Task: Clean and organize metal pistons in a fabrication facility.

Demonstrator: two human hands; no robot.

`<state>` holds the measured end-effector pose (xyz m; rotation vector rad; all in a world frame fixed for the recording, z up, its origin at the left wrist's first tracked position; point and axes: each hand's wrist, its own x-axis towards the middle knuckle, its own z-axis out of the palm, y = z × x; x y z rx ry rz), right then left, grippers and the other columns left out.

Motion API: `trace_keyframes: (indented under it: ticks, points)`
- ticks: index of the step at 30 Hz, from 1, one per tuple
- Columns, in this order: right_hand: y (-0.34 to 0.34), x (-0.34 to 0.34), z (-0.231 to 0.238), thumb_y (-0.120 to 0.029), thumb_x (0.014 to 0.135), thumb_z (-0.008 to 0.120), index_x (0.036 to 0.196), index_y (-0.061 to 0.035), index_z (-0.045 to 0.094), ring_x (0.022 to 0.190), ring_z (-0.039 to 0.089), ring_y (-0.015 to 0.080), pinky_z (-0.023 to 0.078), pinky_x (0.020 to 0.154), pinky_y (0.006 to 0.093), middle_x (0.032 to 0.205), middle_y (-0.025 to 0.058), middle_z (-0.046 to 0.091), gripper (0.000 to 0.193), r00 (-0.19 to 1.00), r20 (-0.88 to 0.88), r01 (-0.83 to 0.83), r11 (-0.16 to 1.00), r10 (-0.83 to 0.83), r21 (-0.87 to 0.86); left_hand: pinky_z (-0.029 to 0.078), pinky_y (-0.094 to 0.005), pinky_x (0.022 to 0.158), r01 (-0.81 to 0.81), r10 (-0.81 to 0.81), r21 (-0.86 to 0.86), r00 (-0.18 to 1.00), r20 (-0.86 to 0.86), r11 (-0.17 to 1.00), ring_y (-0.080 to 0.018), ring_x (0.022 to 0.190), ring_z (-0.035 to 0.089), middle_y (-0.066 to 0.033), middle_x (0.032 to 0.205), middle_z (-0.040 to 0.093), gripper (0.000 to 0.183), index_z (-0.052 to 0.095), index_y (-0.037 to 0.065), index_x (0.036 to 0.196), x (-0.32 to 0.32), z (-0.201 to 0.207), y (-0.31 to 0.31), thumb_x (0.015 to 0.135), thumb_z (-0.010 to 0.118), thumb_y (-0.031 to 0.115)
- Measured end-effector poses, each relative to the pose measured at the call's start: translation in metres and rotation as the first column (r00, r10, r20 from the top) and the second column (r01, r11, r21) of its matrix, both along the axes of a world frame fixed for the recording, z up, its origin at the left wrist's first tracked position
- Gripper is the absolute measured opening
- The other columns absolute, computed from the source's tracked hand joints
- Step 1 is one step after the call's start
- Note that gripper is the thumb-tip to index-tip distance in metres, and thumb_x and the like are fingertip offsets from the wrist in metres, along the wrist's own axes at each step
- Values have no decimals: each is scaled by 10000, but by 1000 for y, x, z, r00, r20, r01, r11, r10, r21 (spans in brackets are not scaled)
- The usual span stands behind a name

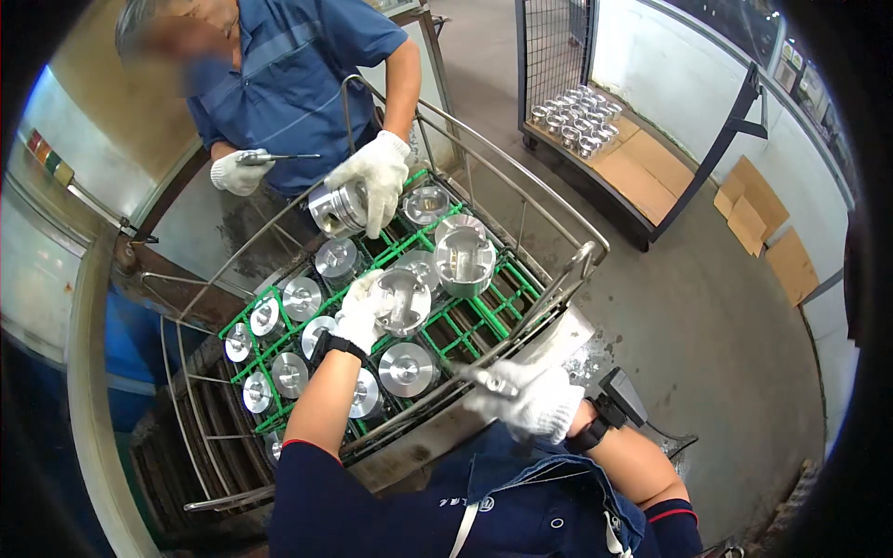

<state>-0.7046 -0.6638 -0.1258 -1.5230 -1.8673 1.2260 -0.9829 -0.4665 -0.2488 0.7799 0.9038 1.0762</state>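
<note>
Gloved in white, my left hand [364,309] grips a silver metal piston [404,303] by its side, above a green-gridded rack [507,314]. My right hand [532,398], also gloved, is closed near the rack's front right edge. A small grey object [498,381] shows at its fingers, too smeared by motion to name. Just beyond my left hand's piston, a larger upright piston [464,258] rests on the rack. Several more pistons sit in the green cells to the left, including one [407,369] close in front of my left hand.
Across the rack, a co-worker's gloved hand [377,179] holds a piston [339,206]; their other hand [239,173] holds a slim metal tool [288,156]. Bent metal rails [521,200] surround the rack. A cart [651,177] carrying several pistons stands at the far right, near cardboard sheets [752,209].
</note>
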Motion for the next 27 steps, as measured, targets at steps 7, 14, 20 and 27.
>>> trace_keyframes:
  ticks: [7, 14, 20, 27]
  points:
    - [7, -7, 6, -343, 925, 625, 1038, -116, 647, 464, 549, 155, 462, 447, 307, 581, 23, 535, 254, 993, -74, -77, 975, 94, 206, 545, -315, 839, 36, -34, 8, 979, -203, 999, -224, 976, 640, -135, 1190, 605, 601, 417, -22, 1358, -34, -13, -4, 789, 610, -52]
    - [-7, 17, 13, -322, 858, 681, 862, -103, 595, 594, 589, 265, 464, 535, 354, 680, 89, 611, 236, 994, -66, -95, 965, 82, -244, 505, -425, 837, 330, -197, -214, -83, -977, 919, -347, 946, 647, -196, 1025, 657, 452, 599, 43, 1111, -42, 22, -74, 862, 588, 420]
    - [-27, 35, 25, -293, 917, 658, 1058, -94, 637, 554, 551, 113, 492, 559, 255, 809, 21, 682, 245, 994, -78, -88, 977, 75, -192, 510, -485, 776, 544, -120, -329, -383, -916, 772, -389, 930, 648, -233, 1085, 638, 538, 572, 27, 1096, -5, -4, -81, 811, 589, 483]
    - [-89, 80, 11, -213, 905, 690, 992, -46, 649, 596, 574, 74, 458, 463, 216, 1071, 56, 704, 193, 831, -507, 5, 915, -228, -404, 483, -462, 865, 575, -120, -285, -308, -944, 767, -373, 1072, 590, -234, 1174, 580, 552, 490, 26, 1180, 1, -3, -83, 745, 707, 287]
